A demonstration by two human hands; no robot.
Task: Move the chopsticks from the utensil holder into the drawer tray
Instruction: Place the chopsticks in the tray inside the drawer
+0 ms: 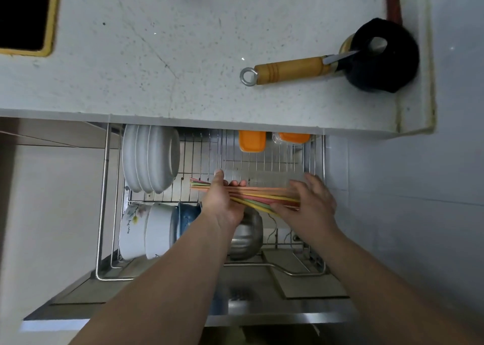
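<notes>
Leftmost, standing on edge in the pulled-out wire drawer rack (104, 187): white plates (149, 158), with bowls (146, 229) tipped below them, presumably so as to drain and stay clear of the open middle. Then, at centre, wrapped around one end of the coloured chopsticks (262, 195): the left hand (222, 200), fingers curled under the bundle, probably to keep the sticks level and gathered above the rack. Further right, laid flat against the bundle's other end with fingers loosely spread: the right hand (311, 203), seemingly squaring the tips; beyond, up on the counter (157, 56), a wooden-handled utensil (290, 68) in the dark holder (385, 56).
</notes>
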